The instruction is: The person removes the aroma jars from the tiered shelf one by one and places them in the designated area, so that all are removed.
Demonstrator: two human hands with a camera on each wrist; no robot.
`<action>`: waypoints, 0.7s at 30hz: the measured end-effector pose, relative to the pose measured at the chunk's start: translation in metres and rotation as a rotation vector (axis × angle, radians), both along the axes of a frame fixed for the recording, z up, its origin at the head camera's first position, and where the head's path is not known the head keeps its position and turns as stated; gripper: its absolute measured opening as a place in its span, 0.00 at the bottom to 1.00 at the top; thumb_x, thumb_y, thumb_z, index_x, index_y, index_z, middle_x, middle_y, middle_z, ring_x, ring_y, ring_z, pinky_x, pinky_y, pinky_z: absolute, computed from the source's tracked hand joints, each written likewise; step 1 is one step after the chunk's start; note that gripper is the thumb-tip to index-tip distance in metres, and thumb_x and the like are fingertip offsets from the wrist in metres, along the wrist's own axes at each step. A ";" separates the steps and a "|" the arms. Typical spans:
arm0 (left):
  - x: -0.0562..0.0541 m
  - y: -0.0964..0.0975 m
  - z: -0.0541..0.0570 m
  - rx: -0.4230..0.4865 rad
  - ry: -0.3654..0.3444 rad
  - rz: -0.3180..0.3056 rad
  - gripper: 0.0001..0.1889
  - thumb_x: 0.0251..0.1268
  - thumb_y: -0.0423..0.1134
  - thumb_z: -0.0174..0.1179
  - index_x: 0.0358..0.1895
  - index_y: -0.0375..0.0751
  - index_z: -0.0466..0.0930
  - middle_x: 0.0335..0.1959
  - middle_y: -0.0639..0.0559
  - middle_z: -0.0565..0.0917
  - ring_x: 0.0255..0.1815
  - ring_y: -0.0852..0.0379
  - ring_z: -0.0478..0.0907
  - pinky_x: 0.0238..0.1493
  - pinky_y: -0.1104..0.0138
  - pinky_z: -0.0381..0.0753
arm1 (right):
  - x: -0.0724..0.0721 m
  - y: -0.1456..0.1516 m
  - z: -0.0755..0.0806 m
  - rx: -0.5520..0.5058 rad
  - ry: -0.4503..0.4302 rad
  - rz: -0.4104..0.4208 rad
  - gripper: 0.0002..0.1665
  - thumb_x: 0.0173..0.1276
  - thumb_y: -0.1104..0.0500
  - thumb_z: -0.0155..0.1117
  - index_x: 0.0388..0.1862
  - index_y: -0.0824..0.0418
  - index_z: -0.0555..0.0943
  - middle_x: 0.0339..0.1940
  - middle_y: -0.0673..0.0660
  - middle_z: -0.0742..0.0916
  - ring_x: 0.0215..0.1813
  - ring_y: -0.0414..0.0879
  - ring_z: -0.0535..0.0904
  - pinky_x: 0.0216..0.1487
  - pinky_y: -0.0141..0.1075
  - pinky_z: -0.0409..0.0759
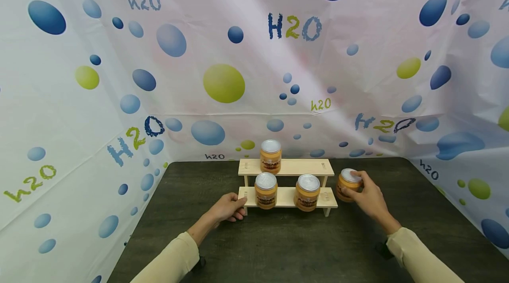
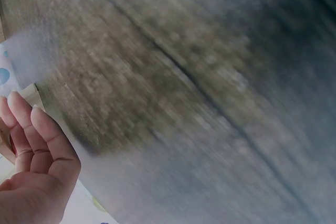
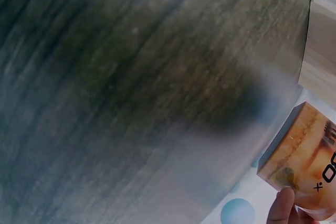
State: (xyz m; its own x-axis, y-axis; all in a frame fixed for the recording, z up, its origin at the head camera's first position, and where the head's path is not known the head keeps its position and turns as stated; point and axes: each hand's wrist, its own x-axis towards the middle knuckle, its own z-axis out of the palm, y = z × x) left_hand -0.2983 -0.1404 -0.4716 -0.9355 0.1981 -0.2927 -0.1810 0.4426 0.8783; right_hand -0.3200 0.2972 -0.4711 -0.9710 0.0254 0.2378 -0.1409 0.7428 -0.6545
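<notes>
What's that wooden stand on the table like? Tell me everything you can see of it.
The stand looks like pale, plain wood: two flat steps, the rear one higher, on short legs. It sits upright on the dark table. One jar stands on the rear step, left of centre, two more on the front step. The left hand holds the front step's left end. The right hand doesn't touch it.

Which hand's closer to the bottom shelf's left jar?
Left. The left hand holds the stand's left end, beside that jar; the right hand holds another jar beyond the right end.
</notes>
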 end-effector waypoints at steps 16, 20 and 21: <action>-0.004 0.000 -0.002 -0.003 -0.010 -0.007 0.16 0.79 0.50 0.51 0.42 0.39 0.73 0.30 0.52 0.84 0.28 0.61 0.82 0.33 0.64 0.80 | -0.002 0.000 -0.007 0.003 -0.030 0.004 0.40 0.68 0.49 0.70 0.71 0.64 0.65 0.63 0.76 0.77 0.59 0.68 0.77 0.50 0.58 0.76; -0.004 0.001 -0.003 -0.006 -0.016 0.000 0.16 0.79 0.50 0.51 0.42 0.39 0.73 0.30 0.52 0.85 0.28 0.61 0.82 0.33 0.64 0.80 | -0.002 0.000 -0.008 0.004 -0.047 0.013 0.40 0.68 0.49 0.70 0.71 0.64 0.64 0.64 0.76 0.76 0.60 0.69 0.76 0.52 0.59 0.75; -0.004 0.001 -0.003 -0.006 -0.017 0.000 0.16 0.79 0.50 0.51 0.42 0.39 0.73 0.30 0.52 0.85 0.28 0.61 0.82 0.33 0.64 0.80 | -0.002 0.000 -0.009 0.005 -0.052 0.015 0.40 0.69 0.49 0.70 0.71 0.64 0.64 0.64 0.76 0.76 0.60 0.69 0.76 0.52 0.59 0.75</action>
